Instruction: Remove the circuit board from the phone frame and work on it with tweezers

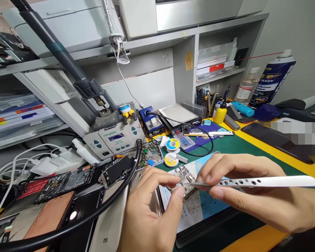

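My right hand (pixel 241 178) is closed around silver tweezers (pixel 238 182) with a row of holes along the handle. The tweezers lie nearly level, their fine tips pointing left over a small phone circuit board (pixel 186 175). My left hand (pixel 154 206) is at the board's left side, thumb and index finger curved toward each other with a narrow gap at the tips. Those fingertips are close to the tweezer points; anything tiny between them is too small to make out. Under the board is a blue and white work mat (pixel 196 210), and my hands hide part of both.
A hot-air station (pixel 115 136) stands behind, its black hose (pixel 115 206) crossing the left side above several phones. Solder spools (pixel 172 144), a yellow bottle (pixel 220 113) and a heating plate (pixel 180 117) sit at the back. A dark phone (pixel 275 141) lies at the right.
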Demonstrator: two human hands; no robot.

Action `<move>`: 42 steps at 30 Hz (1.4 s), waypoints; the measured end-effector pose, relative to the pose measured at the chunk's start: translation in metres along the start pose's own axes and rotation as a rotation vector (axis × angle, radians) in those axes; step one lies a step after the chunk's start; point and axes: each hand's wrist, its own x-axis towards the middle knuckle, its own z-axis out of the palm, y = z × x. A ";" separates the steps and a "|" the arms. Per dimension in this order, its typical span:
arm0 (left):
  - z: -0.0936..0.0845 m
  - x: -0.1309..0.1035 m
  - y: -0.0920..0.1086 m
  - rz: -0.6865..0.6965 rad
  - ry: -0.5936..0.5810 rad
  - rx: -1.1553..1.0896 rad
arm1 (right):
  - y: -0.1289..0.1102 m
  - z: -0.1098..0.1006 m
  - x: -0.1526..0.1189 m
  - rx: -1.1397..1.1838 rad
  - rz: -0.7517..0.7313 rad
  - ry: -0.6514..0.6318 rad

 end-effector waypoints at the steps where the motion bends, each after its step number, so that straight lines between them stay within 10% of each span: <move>1: 0.001 0.000 -0.001 0.006 -0.001 0.004 | 0.000 0.000 0.000 -0.010 -0.013 -0.008; 42: -0.012 0.003 0.003 -0.277 -0.181 -0.386 | 0.004 -0.003 0.001 0.185 0.274 0.105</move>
